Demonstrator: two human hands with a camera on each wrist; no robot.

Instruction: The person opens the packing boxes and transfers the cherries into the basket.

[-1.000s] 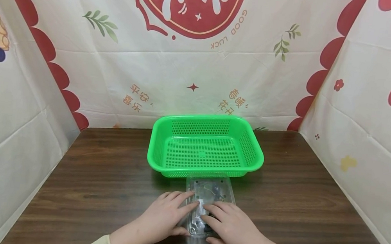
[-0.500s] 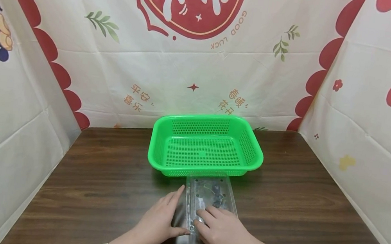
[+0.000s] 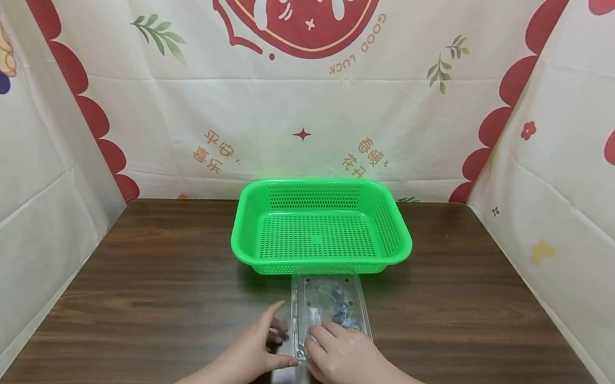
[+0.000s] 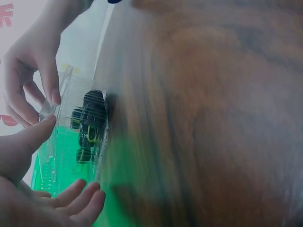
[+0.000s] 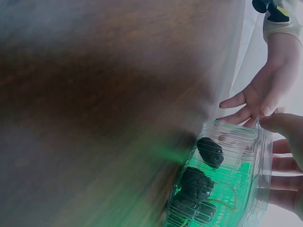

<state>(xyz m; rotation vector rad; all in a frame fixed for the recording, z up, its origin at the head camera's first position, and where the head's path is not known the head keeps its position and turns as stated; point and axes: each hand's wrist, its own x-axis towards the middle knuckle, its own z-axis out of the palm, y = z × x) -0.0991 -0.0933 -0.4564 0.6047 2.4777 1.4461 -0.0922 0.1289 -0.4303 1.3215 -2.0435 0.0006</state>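
A clear plastic clamshell box (image 3: 317, 289) lies on the table, its lid seemingly closed. Through its wall in both wrist views show dark round fruits (image 4: 90, 118) with thin greenish stems, probably grapes. My right hand (image 3: 345, 361) lies over the near part of the box, its fingers curled on the lid and its thumb at the near edge, pinching the rim. Beside the left edge is my left hand (image 3: 254, 349). Its thumb touches the near left corner, while its other fingers are spread and apart from the box.
Just behind the box stands a green perforated plastic basket (image 3: 404, 248) with nothing in it. Both are on a brown wood-grain table (image 3: 166, 277). Printed white cloth (image 3: 271, 108) hangs at the back and on both sides.
My left fingers have come off the lid and spread to the left of the box. The right hand has slid left and nearer along the lid, fingers curling at its near edge.
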